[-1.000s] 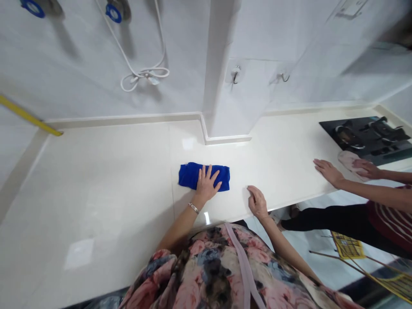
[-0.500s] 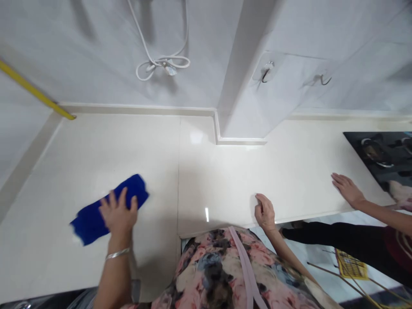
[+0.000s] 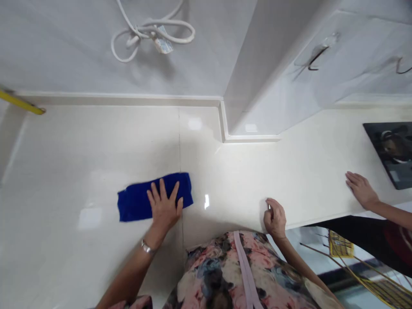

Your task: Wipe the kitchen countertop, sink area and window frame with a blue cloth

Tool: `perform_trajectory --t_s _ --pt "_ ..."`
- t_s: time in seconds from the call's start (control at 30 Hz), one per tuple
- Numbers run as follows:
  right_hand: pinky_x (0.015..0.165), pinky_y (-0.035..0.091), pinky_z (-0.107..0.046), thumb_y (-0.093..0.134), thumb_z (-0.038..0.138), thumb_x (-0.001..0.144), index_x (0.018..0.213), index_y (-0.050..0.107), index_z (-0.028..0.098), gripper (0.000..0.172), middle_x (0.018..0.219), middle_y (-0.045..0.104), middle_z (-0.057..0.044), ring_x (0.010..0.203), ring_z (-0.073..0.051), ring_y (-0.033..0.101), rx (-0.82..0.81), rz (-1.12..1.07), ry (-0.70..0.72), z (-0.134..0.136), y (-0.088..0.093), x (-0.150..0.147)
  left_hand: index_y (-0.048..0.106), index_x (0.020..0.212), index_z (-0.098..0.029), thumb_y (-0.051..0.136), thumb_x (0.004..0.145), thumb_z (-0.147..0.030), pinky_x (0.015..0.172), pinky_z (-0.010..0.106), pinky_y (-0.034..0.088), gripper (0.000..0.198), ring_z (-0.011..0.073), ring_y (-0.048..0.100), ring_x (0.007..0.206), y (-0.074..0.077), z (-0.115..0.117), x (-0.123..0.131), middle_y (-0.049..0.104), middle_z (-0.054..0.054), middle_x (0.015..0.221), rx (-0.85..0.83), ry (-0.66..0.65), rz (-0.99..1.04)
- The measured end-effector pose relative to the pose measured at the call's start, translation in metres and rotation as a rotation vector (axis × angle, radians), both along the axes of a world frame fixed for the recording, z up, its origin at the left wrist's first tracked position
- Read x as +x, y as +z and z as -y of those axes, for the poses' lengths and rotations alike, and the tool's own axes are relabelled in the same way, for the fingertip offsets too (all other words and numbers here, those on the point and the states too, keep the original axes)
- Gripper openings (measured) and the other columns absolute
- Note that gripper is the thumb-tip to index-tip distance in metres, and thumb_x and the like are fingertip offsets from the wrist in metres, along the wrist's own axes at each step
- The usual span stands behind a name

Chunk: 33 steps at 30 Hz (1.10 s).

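A folded blue cloth (image 3: 138, 199) lies on the cream countertop (image 3: 80, 150). My left hand (image 3: 165, 208) presses flat on the cloth's right end with its fingers spread. My right hand (image 3: 275, 218) rests on the counter's front edge, fingers curled, with nothing seen in it.
A white wall pillar (image 3: 254, 86) juts onto the counter at the back. A coiled white cable (image 3: 151, 32) hangs on the wall. Another person's hand (image 3: 362, 189) lies flat on the counter at the right, near a black gas hob (image 3: 391, 152). A yellow strip (image 3: 21, 103) shows far left.
My left hand slid the blue cloth far left across the counter, then back toward the middle. My right hand stayed on the front edge. The view shifted closer to the wall.
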State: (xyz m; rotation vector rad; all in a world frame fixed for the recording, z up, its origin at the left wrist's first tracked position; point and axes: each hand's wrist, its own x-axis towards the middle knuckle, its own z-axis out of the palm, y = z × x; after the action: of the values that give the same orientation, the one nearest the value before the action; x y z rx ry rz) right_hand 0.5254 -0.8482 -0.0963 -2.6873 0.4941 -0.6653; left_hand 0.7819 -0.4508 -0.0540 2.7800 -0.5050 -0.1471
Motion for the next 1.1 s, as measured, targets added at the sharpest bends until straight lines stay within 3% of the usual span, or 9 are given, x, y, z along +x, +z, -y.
perform_trajectory --t_s 0.1,0.23,0.4,0.63,0.77,0.9,1.1 --pt "0.105 0.058 -0.057 0.047 0.01 0.092 0.131 0.063 0.021 0.043 0.126 0.071 -0.014 0.124 -0.03 0.066 0.005 -0.013 -0.008 -0.001 0.003 0.0 0.052 0.159 -0.034 0.052 0.101 -0.046 0.132 0.072 0.005 0.06 0.0437 -0.006 0.166 0.002 0.038 0.05 0.011 0.006 0.182 -0.056 -0.182 -0.032" --pt "0.104 0.058 -0.059 0.048 0.011 0.092 0.134 0.062 0.022 0.045 0.127 0.07 -0.014 0.124 -0.031 0.066 0.007 -0.033 -0.009 -0.001 0.004 -0.002 0.053 0.158 -0.036 0.052 0.101 -0.046 0.131 0.073 0.003 0.058 0.0441 -0.003 0.166 0.001 0.088 0.118 0.013 0.003 0.182 -0.128 -0.281 -0.053" --pt "0.102 0.059 -0.06 0.047 0.011 0.092 0.137 0.059 0.023 0.048 0.127 0.07 -0.014 0.124 -0.031 0.066 0.002 -0.049 0.001 -0.001 0.0 -0.005 0.056 0.156 -0.033 0.05 0.102 -0.047 0.131 0.072 0.0 0.056 0.0454 0.001 0.166 -0.003 0.157 0.184 0.014 0.003 0.181 -0.217 -0.27 -0.03" --pt "0.097 0.061 -0.06 0.046 0.012 0.093 0.137 0.061 0.025 0.048 0.126 0.071 -0.014 0.121 -0.033 0.068 0.013 -0.047 -0.02 0.0 -0.008 -0.008 0.059 0.154 -0.03 0.048 0.101 -0.047 0.13 0.073 -0.003 0.057 0.0468 0.001 0.165 -0.007 0.235 0.25 0.02 0.006 0.179 -0.312 -0.149 0.002" --pt "0.095 0.063 -0.061 0.048 0.014 0.093 0.139 0.062 0.03 0.051 0.126 0.072 -0.013 0.12 -0.035 0.069 0.028 -0.028 -0.027 0.0 -0.011 -0.007 0.06 0.153 -0.03 0.042 0.101 -0.048 0.129 0.073 -0.006 0.057 0.0458 0.001 0.165 -0.007 0.258 0.275 0.024 0.007 0.177 -0.378 -0.045 0.026" --pt "0.095 0.063 -0.062 0.048 0.014 0.093 0.139 0.063 0.031 0.051 0.127 0.072 -0.012 0.12 -0.035 0.07 0.031 -0.015 -0.029 0.0 -0.013 -0.004 0.064 0.15 -0.029 0.039 0.102 -0.048 0.13 0.072 -0.004 0.057 0.0452 0.004 0.165 -0.005 0.266 0.284 0.03 0.009 0.174 -0.396 0.008 0.057" --pt "0.098 0.063 -0.058 0.047 0.01 0.092 0.136 0.063 0.027 0.049 0.129 0.071 -0.012 0.122 -0.032 0.069 0.021 0.027 -0.013 0.001 -0.011 0.004 0.06 0.153 -0.028 0.043 0.101 -0.048 0.13 0.072 0.003 0.058 0.044 0.004 0.166 -0.008 0.251 0.263 0.03 0.01 0.176 -0.327 -0.074 0.047"
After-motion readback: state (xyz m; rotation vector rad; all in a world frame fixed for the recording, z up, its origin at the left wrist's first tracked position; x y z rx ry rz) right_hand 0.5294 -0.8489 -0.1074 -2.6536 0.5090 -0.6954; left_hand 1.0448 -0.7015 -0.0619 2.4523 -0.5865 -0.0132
